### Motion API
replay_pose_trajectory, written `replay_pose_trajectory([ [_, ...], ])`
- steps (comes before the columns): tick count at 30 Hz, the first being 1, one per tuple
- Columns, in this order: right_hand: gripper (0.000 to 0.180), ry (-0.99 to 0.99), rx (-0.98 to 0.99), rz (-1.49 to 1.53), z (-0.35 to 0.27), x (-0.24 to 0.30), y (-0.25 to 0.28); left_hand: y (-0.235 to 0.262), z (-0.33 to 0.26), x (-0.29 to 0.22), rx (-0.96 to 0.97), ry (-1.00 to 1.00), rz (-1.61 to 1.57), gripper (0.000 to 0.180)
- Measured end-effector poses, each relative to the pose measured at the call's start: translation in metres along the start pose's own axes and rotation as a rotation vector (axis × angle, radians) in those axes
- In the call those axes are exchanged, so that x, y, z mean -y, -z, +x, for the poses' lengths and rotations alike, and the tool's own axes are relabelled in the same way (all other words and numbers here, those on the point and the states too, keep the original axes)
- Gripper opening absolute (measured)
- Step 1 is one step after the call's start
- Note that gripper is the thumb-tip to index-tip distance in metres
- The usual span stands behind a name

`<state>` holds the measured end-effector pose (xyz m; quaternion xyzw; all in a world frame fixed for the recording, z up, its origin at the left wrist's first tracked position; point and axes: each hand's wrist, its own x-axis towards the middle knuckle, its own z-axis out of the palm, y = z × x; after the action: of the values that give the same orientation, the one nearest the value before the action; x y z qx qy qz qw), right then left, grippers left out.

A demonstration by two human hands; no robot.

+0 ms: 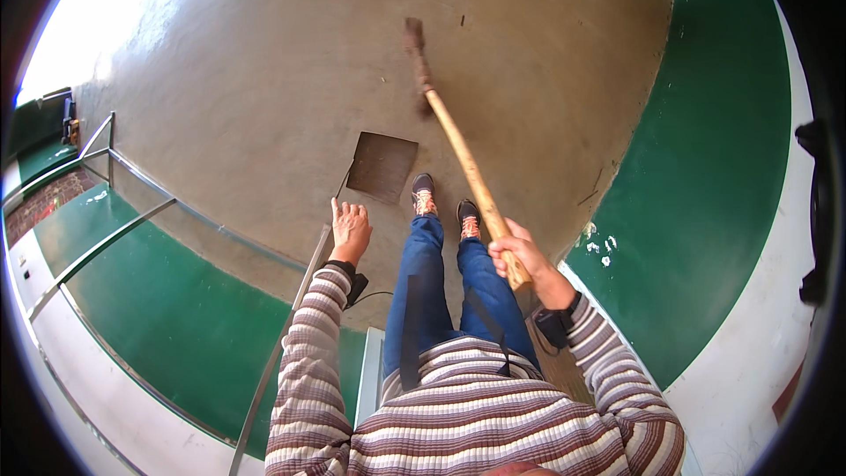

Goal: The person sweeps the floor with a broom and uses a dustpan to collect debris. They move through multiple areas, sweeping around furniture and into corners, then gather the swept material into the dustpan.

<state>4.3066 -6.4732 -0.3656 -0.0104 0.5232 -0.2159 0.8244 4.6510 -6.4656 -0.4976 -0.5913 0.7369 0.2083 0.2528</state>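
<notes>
Gripping pale wooden-handled tool (463, 155) in right hand (520, 251), running ahead to blurry brown head (416, 42); can't tell grip of left hand (351, 234).

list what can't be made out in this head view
In the head view:
Brown tool head: blurred, so its material is unclear.
Right grip: closed round the wooden handle, its palm hidden.
Left grip: its own back hides the palm, so whether it holds the thin dark rod is unclear.
White bits on the green wall: too small to identify.
</notes>
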Motion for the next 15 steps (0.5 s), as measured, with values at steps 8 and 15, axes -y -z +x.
replay_pose_trajectory([
  [8, 0.07, 0.081, -0.303, -0.296, 0.068, 0.003, -0.017, 0.003, 0.032, 0.057, 0.192, -0.061, -0.185, 0.034],
  [15, 0.067, 0.009, 0.039, -0.018, 0.042, 0.007, -0.001, 0.051, 0.052, 0.045, -0.034, -0.064, -0.375, 0.043],
])
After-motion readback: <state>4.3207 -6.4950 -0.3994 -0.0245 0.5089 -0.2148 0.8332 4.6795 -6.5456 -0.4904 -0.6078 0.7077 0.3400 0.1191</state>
